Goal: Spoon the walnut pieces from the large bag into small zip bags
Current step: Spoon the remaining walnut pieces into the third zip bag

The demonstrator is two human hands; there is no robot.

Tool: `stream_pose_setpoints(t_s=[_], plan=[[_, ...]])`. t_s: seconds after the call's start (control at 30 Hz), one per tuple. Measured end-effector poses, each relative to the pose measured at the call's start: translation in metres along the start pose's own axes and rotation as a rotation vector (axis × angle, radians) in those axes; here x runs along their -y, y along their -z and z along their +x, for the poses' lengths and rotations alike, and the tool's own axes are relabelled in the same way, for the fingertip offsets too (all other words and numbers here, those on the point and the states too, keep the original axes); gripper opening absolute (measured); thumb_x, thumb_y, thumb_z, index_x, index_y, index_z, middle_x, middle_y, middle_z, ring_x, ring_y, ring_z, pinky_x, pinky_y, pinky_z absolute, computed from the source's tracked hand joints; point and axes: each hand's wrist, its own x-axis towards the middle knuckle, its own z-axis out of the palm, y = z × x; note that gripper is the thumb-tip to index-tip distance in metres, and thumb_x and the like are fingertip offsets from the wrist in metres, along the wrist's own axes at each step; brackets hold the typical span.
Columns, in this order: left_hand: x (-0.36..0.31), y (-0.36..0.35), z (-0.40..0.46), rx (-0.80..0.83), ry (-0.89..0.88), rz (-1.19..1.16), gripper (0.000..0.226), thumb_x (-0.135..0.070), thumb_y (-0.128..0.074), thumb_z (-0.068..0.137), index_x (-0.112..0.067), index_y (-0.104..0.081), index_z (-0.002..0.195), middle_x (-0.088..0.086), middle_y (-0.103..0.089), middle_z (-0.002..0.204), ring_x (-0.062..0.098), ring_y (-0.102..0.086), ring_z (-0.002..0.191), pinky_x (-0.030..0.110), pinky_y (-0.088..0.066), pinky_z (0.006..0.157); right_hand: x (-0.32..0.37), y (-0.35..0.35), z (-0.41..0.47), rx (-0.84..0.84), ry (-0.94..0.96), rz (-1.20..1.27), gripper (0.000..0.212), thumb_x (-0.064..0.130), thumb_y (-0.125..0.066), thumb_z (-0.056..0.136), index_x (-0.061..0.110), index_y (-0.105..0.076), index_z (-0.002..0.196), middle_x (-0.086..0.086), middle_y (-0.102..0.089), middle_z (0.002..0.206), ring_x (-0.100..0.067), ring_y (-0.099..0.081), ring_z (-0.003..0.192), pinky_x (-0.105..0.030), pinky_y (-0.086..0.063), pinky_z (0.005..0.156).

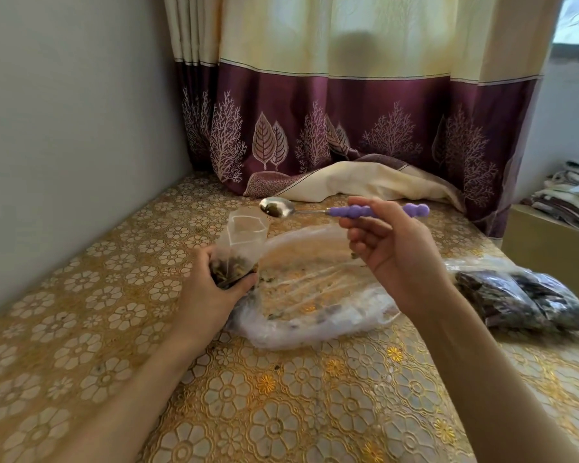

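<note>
The left hand (211,289) holds a small zip bag (239,252) upright, with its fingers curled round the bottom part. The small zip bag has its top open and brown walnut pieces (229,270) sit in the bottom of it. The right hand (388,252) pinches a spoon (335,210) by its purple bumpy handle. The shiny bowl of the spoon is just above and a little to the right of the open top, and a few dark bits lie in it. The large bag (315,295) lies flat on the surface (281,412) between the 2 hands, see-through, with only crumbs and a few pieces left inside. On the right, a pile of filled bags (522,299) lies near the edge. A purple and cream curtain (348,95) hangs at the far side.
</note>
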Motion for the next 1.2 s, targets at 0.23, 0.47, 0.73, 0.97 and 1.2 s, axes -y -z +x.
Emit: stream_pose_setpoints(t_s=[0.23,0.47,0.73,0.97,1.2], plan=[[0.001,0.0,0.0,0.006,-0.001,-0.003,0.052,-0.028,-0.079,0.068,-0.021,-0.046,0.106,-0.018,-0.056,0.093,-0.011,-0.051,0.083,0.009,-0.038,0.065,-0.009,-0.019,-0.012,0.171,0.087,-0.276,0.018,0.005,-0.048,0.095,0.004,-0.065,0.101,-0.014,-0.073,0.095,-0.013,-0.061,0.067,-0.02,-0.049,0.058],[0.001,-0.001,0.0,0.004,0.003,-0.002,0.052,-0.029,-0.079,0.067,-0.019,-0.045,0.106,-0.016,-0.055,0.091,-0.009,-0.05,0.082,0.013,-0.038,0.063,-0.008,-0.013,-0.011,0.169,0.103,-0.316,0.021,0.002,-0.047,0.092,0.003,-0.064,0.104,-0.014,-0.072,0.1,-0.016,-0.06,0.07,-0.022,-0.046,0.06],[-0.001,0.001,-0.003,0.028,-0.005,-0.013,0.053,-0.028,-0.078,0.068,-0.018,-0.044,0.108,-0.017,-0.055,0.094,-0.011,-0.05,0.083,0.012,-0.038,0.063,-0.007,0.027,0.001,-0.136,0.039,-0.175,0.035,0.006,-0.047,0.091,0.01,-0.07,0.065,-0.011,-0.071,0.075,-0.019,-0.054,0.063,-0.029,-0.041,0.063],[0.0,0.002,-0.002,0.029,-0.016,0.009,0.056,-0.033,-0.077,0.068,-0.017,-0.044,0.11,-0.018,-0.054,0.093,-0.01,-0.05,0.082,0.013,-0.038,0.063,-0.013,0.057,-0.001,-0.11,-0.059,-0.419,0.02,0.002,-0.044,0.092,0.0,-0.064,0.087,-0.017,-0.068,0.08,-0.02,-0.052,0.067,-0.026,-0.04,0.059],[-0.002,0.001,-0.003,0.026,-0.02,0.013,0.057,-0.03,-0.077,0.069,-0.014,-0.044,0.112,-0.007,-0.055,0.097,0.008,-0.052,0.084,0.013,-0.037,0.062,-0.003,0.061,-0.012,0.101,-0.051,-0.512,0.024,0.0,-0.041,0.089,0.001,-0.063,0.08,-0.021,-0.068,0.075,-0.021,-0.048,0.061,-0.022,-0.037,0.049]])
